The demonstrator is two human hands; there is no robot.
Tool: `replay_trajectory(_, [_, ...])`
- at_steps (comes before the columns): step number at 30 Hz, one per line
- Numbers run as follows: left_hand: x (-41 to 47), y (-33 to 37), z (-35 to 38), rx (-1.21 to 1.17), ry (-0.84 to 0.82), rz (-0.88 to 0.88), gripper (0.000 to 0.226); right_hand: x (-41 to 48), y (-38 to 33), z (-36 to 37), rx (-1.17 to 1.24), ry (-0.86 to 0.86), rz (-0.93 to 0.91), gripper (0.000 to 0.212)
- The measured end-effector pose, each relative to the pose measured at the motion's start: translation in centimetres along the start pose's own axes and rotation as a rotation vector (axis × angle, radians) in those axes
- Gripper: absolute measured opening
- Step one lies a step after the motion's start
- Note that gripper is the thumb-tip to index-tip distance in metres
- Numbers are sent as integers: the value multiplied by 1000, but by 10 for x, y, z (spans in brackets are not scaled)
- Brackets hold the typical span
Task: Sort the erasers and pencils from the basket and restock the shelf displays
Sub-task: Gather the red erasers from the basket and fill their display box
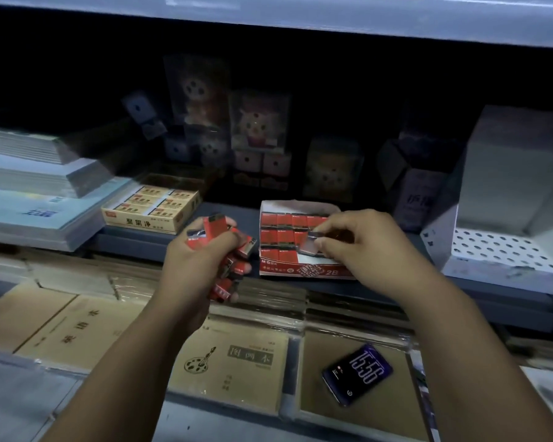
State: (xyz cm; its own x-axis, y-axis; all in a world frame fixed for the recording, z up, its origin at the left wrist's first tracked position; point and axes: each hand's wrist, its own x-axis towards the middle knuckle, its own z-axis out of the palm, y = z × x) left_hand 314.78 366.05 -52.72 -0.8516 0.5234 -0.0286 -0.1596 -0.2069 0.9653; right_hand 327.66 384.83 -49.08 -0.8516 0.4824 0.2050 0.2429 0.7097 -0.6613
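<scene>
Several red erasers (216,231) sit bunched in the left hand (198,263), which grips them tight. The right hand (361,247) pinches one eraser (307,248) over the gap in the red box (304,271) on the shelf (128,242). It should slide it in flat, snug beside its row. The gap looks small, though the light is dim.

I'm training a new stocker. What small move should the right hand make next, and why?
Probably lower the eraser that the right hand pinches into the bare gap in the red display box and let go: the visible slots beside it look full, and the left hand grips spare erasers.
</scene>
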Motion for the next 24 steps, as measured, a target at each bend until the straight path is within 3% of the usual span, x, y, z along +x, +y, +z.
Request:
replay_trajectory(11, [-6,-18,6,-131,61,-38,29,2,-5,-4,-47,-200,36,14])
replay_trajectory(16, [-5,-20,7,-158,67,-33,31,4,-7,1,-79,-193,68,35])
replay_trajectory(18, [-4,-21,6,-145,63,-29,36,5,-6,8,-76,-117,34,41])
replay_trajectory(24, [-4,-21,7,-142,44,-9,41,4,-28,37,53,38,-150,11])
